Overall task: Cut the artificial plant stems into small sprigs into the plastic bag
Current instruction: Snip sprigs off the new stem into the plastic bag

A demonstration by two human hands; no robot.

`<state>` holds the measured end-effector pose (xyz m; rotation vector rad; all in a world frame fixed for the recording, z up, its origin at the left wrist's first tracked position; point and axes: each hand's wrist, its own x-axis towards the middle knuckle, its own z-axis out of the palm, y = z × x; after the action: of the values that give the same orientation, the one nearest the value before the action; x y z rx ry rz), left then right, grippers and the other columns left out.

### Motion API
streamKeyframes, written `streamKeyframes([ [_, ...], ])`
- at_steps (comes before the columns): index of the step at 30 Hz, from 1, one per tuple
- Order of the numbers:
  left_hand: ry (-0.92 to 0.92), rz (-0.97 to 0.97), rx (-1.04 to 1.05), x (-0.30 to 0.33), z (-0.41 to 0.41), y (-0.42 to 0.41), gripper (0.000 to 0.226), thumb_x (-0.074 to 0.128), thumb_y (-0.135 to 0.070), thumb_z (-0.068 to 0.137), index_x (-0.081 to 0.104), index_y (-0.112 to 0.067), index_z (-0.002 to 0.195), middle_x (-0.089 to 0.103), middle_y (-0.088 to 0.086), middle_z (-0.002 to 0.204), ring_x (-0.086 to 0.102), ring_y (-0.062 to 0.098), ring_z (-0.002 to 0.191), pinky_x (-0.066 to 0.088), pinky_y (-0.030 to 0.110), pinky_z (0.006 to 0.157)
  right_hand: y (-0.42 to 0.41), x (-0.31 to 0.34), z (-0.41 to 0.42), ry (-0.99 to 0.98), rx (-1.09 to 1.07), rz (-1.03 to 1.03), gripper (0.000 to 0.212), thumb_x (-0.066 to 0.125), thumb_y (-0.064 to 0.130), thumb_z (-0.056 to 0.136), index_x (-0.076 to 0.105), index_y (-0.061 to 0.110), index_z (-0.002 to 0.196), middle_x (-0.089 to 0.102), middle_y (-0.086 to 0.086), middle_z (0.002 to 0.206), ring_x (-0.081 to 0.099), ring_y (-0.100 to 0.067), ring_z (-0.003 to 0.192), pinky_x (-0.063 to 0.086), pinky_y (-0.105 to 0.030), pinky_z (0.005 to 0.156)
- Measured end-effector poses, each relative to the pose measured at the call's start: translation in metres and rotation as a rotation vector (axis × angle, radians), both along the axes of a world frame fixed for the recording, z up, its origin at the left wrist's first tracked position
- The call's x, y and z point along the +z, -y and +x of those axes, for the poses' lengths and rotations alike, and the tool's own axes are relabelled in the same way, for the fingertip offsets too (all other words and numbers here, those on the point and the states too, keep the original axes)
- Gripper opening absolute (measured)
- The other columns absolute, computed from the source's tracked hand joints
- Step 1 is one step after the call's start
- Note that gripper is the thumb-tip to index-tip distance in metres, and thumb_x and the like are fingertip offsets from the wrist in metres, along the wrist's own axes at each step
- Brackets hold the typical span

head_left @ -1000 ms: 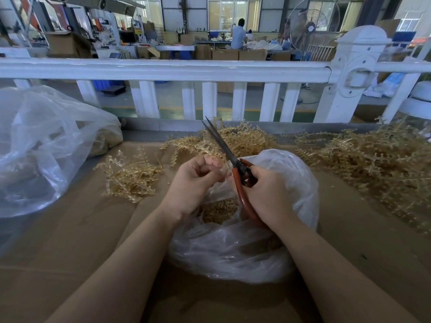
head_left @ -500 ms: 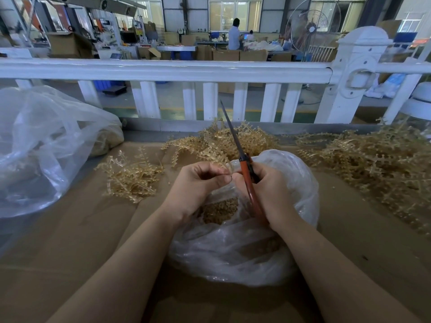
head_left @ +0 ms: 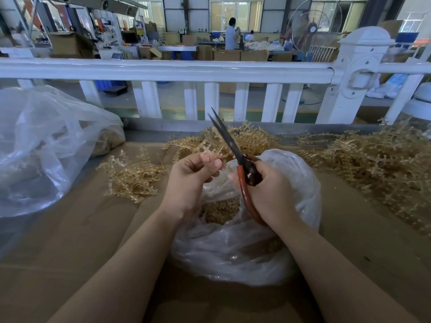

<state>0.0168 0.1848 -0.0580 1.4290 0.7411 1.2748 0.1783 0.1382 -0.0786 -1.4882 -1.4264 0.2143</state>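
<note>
While a pale sprig (head_left: 211, 157) is pinched between thumb and curled fingers of the left hand (head_left: 190, 180), the scissors (head_left: 235, 157) are gripped by the right hand (head_left: 268, 194), fingers wrapped round the red handles; blades are seen slightly parted, tips pointed up and far-left, w/ the sprig's free end lying just beside the lower blade, contact can't be told. Both hands are held over the mouth of the plastic bag (head_left: 300, 183), which is set on the cardboard-covered table (head_left: 70, 241) at centre-near; cut sprigs (head_left: 221, 209) are seen heaped inside it, thru the opening between the wrists. Uncut stems are spread in three lots: a small pile (head_left: 133, 178) left of the hands, a pile (head_left: 249, 138) just beyond the bag, a big heap (head_left: 373, 166) at right reaching the frame edge. A larger clear bag (head_left: 46, 145) is slumped at far left, some tan stuff visible at its right end. A white railing (head_left: 186, 68) is run across the far side of the table; beyond it, a workshop w/ cartons, a standing fan (head_left: 312, 29) and a person (head_left: 231, 34) at a far bench.
</note>
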Motion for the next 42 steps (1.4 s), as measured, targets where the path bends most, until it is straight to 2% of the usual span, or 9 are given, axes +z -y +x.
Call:
streamKeyframes([
  [4,0.051,0.047,0.088,0.0026,0.0005,0.0007,0.007,0.063,-0.007,0.093,0.069,-0.008,0.091,0.068,-0.004,0.078,0.059,0.009,0.076,0.047,0.02,0.071,0.0014,-0.0025,0.0031,0.196,-0.087,0.019,0.052,0.058,0.08,0.074,0.058,0.03,0.089,0.061,0.013,0.072,0.059,-0.003,0.066,0.051,-0.023,0.06],
  [7,0.027,0.088,0.116,0.0034,-0.0005,0.0007,0.01,0.058,-0.003,0.096,0.066,0.003,0.094,0.067,0.004,0.081,0.059,0.01,0.077,0.046,0.024,0.073,0.0013,-0.0014,0.0013,0.328,-0.125,0.091,0.054,0.051,0.083,0.072,0.047,0.03,0.08,0.049,0.018,0.067,0.051,0.0,0.06,0.041,-0.017,0.054],
  [11,0.02,0.122,0.133,0.0018,-0.0013,-0.0013,0.014,0.055,0.001,0.097,0.064,0.011,0.099,0.064,0.03,0.095,0.058,0.02,0.082,0.047,0.027,0.076,0.0006,-0.0017,0.001,0.399,-0.155,0.081,0.054,0.054,0.079,0.075,0.049,0.026,0.083,0.052,0.016,0.07,0.052,-0.003,0.062,0.048,-0.023,0.054],
  [14,0.025,0.134,0.133,0.0014,-0.0013,-0.0014,0.013,0.055,0.005,0.095,0.065,0.012,0.096,0.064,0.009,0.079,0.058,0.003,0.072,0.047,0.014,0.07,0.0009,-0.0014,0.0019,0.432,-0.179,0.044,0.053,0.053,0.08,0.076,0.044,0.027,0.08,0.054,0.014,0.071,0.053,-0.005,0.063,0.053,-0.027,0.056],
  [18,0.064,0.136,0.118,-0.0006,-0.0013,-0.0034,0.014,0.056,0.007,0.093,0.063,0.019,0.096,0.065,-0.011,0.069,0.059,-0.003,0.067,0.047,0.011,0.068,0.0015,-0.0008,0.0019,0.441,-0.178,0.039,0.056,0.048,0.084,0.073,0.044,0.029,0.078,0.055,0.015,0.07,0.054,-0.004,0.063,0.05,-0.023,0.055],
  [24,0.095,0.14,0.08,0.0015,-0.0032,-0.0026,0.012,0.054,0.006,0.094,0.066,0.007,0.09,0.066,-0.013,0.066,0.058,-0.002,0.065,0.047,0.013,0.068,0.0012,-0.001,0.0011,0.455,-0.212,0.034,0.061,0.036,0.091,0.071,0.042,0.031,0.074,0.046,0.018,0.061,0.045,-0.001,0.053,0.042,-0.019,0.049],
  [29,0.123,0.139,0.048,0.0035,-0.0023,0.0002,0.015,0.057,0.0,0.094,0.067,-0.007,0.085,0.067,-0.013,0.067,0.059,-0.003,0.066,0.048,0.012,0.069,0.0005,-0.0026,0.0033,0.456,-0.23,0.006,0.056,0.049,0.087,0.073,0.048,0.031,0.075,0.05,0.017,0.061,0.046,-0.001,0.053,0.039,-0.018,0.049],
  [32,0.137,0.13,0.049,0.0031,-0.0018,0.0006,0.014,0.058,-0.002,0.093,0.068,-0.007,0.086,0.067,-0.012,0.068,0.06,-0.001,0.067,0.048,0.013,0.069,0.0014,-0.0032,0.0034,0.451,-0.232,0.007,0.054,0.057,0.083,0.074,0.05,0.029,0.074,0.051,0.017,0.062,0.046,-0.002,0.051,0.036,-0.018,0.048],
  [42,0.141,0.128,0.044,0.0038,-0.0023,0.0004,0.012,0.06,-0.005,0.092,0.066,-0.007,0.082,0.065,-0.011,0.067,0.057,0.001,0.066,0.047,0.014,0.069,0.0042,0.001,0.0002,0.418,-0.211,0.045,0.053,0.054,0.081,0.074,0.049,0.028,0.072,0.045,0.021,0.061,0.039,0.004,0.049,0.03,-0.013,0.047],
])
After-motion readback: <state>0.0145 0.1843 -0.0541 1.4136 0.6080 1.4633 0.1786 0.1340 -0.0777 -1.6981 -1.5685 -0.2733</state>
